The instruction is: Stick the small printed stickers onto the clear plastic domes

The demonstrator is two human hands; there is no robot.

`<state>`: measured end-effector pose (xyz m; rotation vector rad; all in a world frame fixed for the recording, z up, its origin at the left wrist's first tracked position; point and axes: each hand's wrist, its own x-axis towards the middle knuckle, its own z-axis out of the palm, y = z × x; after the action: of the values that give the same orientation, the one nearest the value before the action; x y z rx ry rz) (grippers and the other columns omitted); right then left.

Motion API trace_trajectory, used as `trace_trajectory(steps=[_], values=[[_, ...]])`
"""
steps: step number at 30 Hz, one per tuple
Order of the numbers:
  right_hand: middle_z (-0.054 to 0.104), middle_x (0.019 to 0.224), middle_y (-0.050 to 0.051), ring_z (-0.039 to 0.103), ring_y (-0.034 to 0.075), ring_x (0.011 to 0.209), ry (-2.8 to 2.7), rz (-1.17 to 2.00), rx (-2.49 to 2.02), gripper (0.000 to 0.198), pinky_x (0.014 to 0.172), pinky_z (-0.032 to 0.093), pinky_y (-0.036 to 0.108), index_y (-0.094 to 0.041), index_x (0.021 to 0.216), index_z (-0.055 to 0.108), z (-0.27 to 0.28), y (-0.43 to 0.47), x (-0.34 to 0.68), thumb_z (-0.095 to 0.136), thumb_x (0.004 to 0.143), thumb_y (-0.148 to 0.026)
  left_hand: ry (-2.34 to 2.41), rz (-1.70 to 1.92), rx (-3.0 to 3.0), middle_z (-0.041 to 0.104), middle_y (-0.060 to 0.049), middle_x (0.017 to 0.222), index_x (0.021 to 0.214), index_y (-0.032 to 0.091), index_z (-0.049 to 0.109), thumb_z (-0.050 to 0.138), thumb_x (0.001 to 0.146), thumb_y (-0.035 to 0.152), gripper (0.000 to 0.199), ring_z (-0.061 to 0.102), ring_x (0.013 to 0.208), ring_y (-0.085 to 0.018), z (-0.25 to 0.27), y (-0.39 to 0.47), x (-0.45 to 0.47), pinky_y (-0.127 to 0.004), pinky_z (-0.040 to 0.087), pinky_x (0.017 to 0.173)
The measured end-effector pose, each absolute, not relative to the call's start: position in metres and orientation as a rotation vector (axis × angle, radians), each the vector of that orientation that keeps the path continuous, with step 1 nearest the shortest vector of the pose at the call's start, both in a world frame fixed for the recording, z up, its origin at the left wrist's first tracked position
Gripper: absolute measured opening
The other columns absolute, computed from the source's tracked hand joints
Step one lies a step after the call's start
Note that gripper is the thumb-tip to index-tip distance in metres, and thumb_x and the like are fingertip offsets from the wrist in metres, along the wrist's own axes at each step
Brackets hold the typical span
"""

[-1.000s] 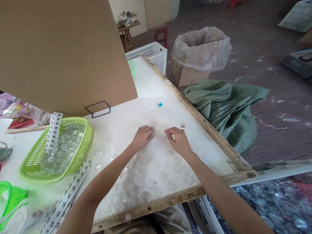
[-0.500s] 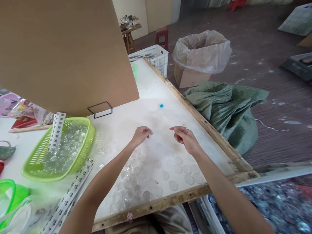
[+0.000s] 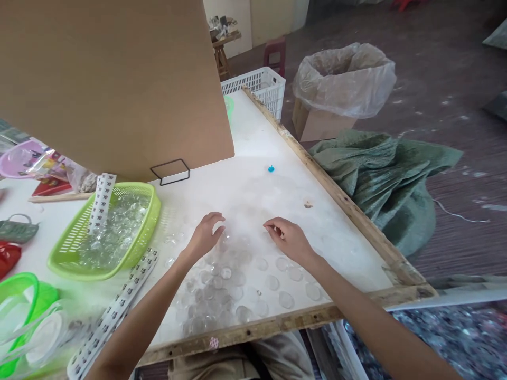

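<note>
My left hand hovers over the white tabletop, its thumb and curved fingers apart and nothing visible between them. To its right, my right hand has thumb and fingertips pressed together; whatever is in the pinch is too small or clear to make out. Beneath and in front of both hands lie many flat, clear round pieces, loosely spread on the right. Nearer my left forearm, more clear pieces lie heaped together. A green plastic basket to the left holds shiny clear pieces and a printed paper strip.
A cardboard sheet stands at the back left, a black wire frame at its foot. Wooden strips edge the table. A small blue piece lies farther back. On the right are a lined box and green cloth.
My left hand has moved left and toward me, and its fingers have opened. The right hand has come nearer to me, its pointing finger now drawn in to the thumb.
</note>
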<state>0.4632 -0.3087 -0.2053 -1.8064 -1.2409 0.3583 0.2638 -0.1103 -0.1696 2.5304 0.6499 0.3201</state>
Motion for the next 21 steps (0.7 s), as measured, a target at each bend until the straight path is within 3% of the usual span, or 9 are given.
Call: trace_trajectory(steps=[3, 7, 11, 15, 18, 21], values=[[0.07, 0.107, 0.007, 0.064, 0.021, 0.098, -1.535, 0.382, -1.751, 0.02, 0.085, 0.05, 0.034, -0.021, 0.105, 0.066, -0.202, -0.302, 0.437, 0.048, 0.097, -0.024, 0.526, 0.316, 2.622, 0.06, -0.008, 0.134, 0.122, 0.023, 0.061, 0.055, 0.094, 0.02, 0.029, 0.055, 0.127, -0.024, -0.175, -0.123, 0.24, -0.045, 0.048, 0.106], [0.064, 0.13, 0.009, 0.056, 0.026, 0.119, -1.87, 0.316, -1.762, 0.024, 0.098, 0.043, 0.042, -0.019, 0.114, 0.065, -0.203, -0.291, 0.411, 0.052, 0.095, -0.014, 0.4, 0.26, 2.609, 0.065, -0.008, 0.128, 0.125, 0.024, 0.06, 0.055, 0.093, 0.013, 0.035, 0.057, 0.122, -0.024, -0.183, -0.138, 0.237, -0.044, 0.051, 0.103], [0.068, 0.111, 0.009, 0.058, 0.025, 0.106, -1.983, 0.226, -1.847, 0.021, 0.091, 0.043, 0.04, -0.018, 0.104, 0.067, -0.207, -0.288, 0.414, 0.05, 0.095, -0.009, 0.481, 0.273, 2.528, 0.071, -0.007, 0.113, 0.114, 0.022, 0.066, 0.053, 0.09, 0.007, 0.031, 0.062, 0.111, -0.023, -0.189, -0.141, 0.247, -0.041, 0.053, 0.096], [0.067, 0.1, 0.009, 0.058, 0.024, 0.097, -1.964, 0.208, -1.889, 0.021, 0.086, 0.042, 0.039, -0.017, 0.1, 0.067, -0.208, -0.29, 0.423, 0.047, 0.097, -0.011, 0.591, 0.28, 2.454, 0.071, -0.006, 0.103, 0.122, 0.022, 0.061, 0.05, 0.093, 0.014, 0.032, 0.068, 0.091, -0.019, -0.192, -0.136, 0.255, -0.033, 0.058, 0.078], [0.067, 0.105, 0.01, 0.058, 0.024, 0.1, -1.885, 0.227, -1.865, 0.02, 0.087, 0.042, 0.039, -0.017, 0.106, 0.066, -0.207, -0.288, 0.424, 0.048, 0.097, -0.015, 0.611, 0.245, 2.406, 0.069, -0.005, 0.108, 0.128, 0.023, 0.055, 0.055, 0.09, 0.016, 0.039, 0.067, 0.078, -0.015, -0.189, -0.13, 0.261, -0.028, 0.057, 0.069], [0.066, 0.111, 0.011, 0.057, 0.025, 0.104, -1.847, 0.243, -1.845, 0.022, 0.09, 0.042, 0.04, -0.017, 0.112, 0.065, -0.206, -0.282, 0.422, 0.05, 0.096, -0.015, 0.607, 0.222, 2.387, 0.063, -0.006, 0.119, 0.13, 0.025, 0.052, 0.059, 0.086, 0.014, 0.046, 0.067, 0.082, -0.014, -0.185, -0.122, 0.264, -0.028, 0.058, 0.073]])
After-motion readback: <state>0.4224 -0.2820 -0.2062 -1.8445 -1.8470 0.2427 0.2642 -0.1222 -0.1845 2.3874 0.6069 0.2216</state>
